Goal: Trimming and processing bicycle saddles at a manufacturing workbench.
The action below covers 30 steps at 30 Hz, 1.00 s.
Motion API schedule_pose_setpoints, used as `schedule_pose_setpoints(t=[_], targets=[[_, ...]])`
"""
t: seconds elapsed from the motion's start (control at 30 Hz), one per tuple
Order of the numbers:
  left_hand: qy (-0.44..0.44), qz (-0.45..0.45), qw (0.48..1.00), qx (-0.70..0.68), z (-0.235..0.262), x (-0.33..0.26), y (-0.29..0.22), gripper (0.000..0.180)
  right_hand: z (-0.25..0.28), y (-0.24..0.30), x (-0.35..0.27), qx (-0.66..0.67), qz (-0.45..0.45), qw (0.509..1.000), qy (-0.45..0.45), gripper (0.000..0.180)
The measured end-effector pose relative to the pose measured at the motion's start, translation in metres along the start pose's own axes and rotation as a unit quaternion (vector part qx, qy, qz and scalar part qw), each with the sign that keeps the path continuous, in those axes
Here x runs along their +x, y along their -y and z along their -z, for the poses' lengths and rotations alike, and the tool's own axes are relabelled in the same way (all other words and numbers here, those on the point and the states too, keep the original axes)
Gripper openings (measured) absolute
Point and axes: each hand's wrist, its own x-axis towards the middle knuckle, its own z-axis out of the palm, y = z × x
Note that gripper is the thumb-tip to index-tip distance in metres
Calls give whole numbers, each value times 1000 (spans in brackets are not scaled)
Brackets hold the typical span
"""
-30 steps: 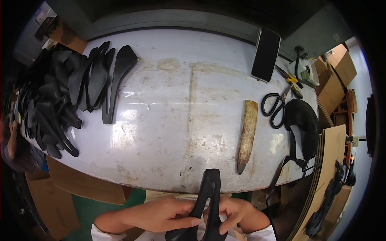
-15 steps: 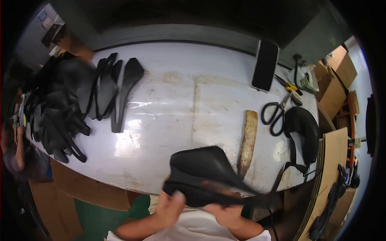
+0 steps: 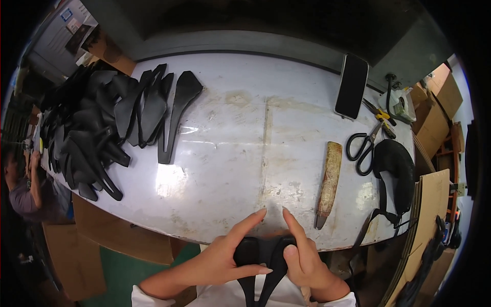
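Note:
At the table's front edge, both my hands hold a black bicycle-saddle-shaped piece (image 3: 268,251) with two narrow prongs toward my body. My left hand (image 3: 227,256) grips its left side, thumb across the prongs and index finger stretched forward. On its right side is my right hand (image 3: 306,258), thumb pressed on the piece and index finger pointing forward. A knife (image 3: 329,179) with a worn, yellowish wrapped handle lies to the right. Similar black pieces form a pile (image 3: 89,133) at the left, with one forked piece (image 3: 180,110) lying at its right edge.
Right on the white table (image 3: 230,169) are a phone (image 3: 352,86), yellow-handled pliers (image 3: 379,112), black scissors (image 3: 362,152) and a black curved item with a strap (image 3: 396,174). Cardboard (image 3: 427,220) stands at the right edge. Another person (image 3: 33,192) is at far left.
The black piece has turned from lying sideways, narrow end right, to having its prongs toward my body. Both hands have shifted to its two sides, and the view has moved slightly.

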Motion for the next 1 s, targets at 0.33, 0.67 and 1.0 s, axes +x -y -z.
schedule_pose_setpoints(t=[0.33,0.67,1.0], targets=[[29,62,997,-33,2,-4,4,50,8,6,-1,-34,-48,996,66,44],[42,148,985,82,5,0,-14,34,3,-7,4,20,-68,996,56,20],[43,-110,958,260,9,32,-28,47,47,-10,17,-315,95,906,-266,31]])
